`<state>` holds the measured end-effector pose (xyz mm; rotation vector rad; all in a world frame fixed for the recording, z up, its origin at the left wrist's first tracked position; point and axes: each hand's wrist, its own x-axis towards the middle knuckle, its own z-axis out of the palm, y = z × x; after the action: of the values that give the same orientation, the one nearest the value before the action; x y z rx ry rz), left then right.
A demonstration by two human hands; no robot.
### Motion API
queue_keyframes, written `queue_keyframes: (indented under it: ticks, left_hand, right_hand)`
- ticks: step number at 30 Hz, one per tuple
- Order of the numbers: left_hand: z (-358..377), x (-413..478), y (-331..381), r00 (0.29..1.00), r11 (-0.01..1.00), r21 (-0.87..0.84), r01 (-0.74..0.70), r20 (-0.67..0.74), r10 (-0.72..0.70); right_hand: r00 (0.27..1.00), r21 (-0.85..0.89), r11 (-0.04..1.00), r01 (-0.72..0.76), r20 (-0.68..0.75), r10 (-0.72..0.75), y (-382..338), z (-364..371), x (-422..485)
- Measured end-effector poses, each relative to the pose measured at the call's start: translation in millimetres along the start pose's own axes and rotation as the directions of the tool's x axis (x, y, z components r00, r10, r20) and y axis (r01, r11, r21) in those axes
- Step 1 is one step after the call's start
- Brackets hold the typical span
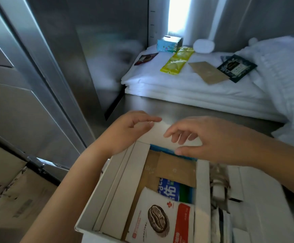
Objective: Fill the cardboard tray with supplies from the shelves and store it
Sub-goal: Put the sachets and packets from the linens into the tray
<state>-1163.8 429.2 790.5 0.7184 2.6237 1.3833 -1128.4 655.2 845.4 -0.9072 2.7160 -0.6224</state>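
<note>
Cardboard tray (202,181) sits low centre, right in front of me. Its middle compartment holds a coffee sachet (160,220), blue packet (169,190) and brown envelope (176,171). Left hand (127,132) and right hand (218,139) pinch a white packet (158,135) at the tray's far edge, fingers narrow and curled.

left hand (130,130): fingers curled, pinching | right hand (213,139): thumb and fingers pinching

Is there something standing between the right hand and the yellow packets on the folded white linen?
Nothing visible does. Between the right hand and the yellow packets lie only bare steel shelf and the front edge of the folded linen. The hand itself holds a white flat piece over the cardboard tray.
</note>
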Motion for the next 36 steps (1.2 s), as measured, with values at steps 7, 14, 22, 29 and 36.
queue_keyframes:
  ticks: [7, 14, 22, 29, 36]
  left_hand:
    - [0, 0, 2, 1.000, 1.000, -0.001, 0.007, -0.011, -0.007]
    - [0, -1, 0, 1.000, 1.000, 0.000, 0.023, -0.004, -0.023]
    - [1, 0, -5, 0.999, 0.999, -0.027, 0.040, -0.002, -0.040]
    - [1, 1, -8, 0.999, 0.998, -0.039, 0.039, -0.007, -0.039]
    - [2, 2, -10, 0.999, 0.998, -0.038, 0.047, -0.010, -0.048]
  right_hand:
    - [0.929, 0.117, 0.991, -0.069, -0.354, 0.106, 49, -44, 33]
    - [0.822, 0.001, 0.960, -0.280, -0.516, 0.241, 114, -67, 68]
    - [0.820, -0.027, 0.906, -0.421, -0.438, 0.369, 150, -71, 93]
    - [0.808, -0.037, 0.884, -0.465, -0.425, 0.408, 154, -61, 103]
    - [0.806, -0.048, 0.916, -0.399, -0.495, 0.325, 151, -53, 99]
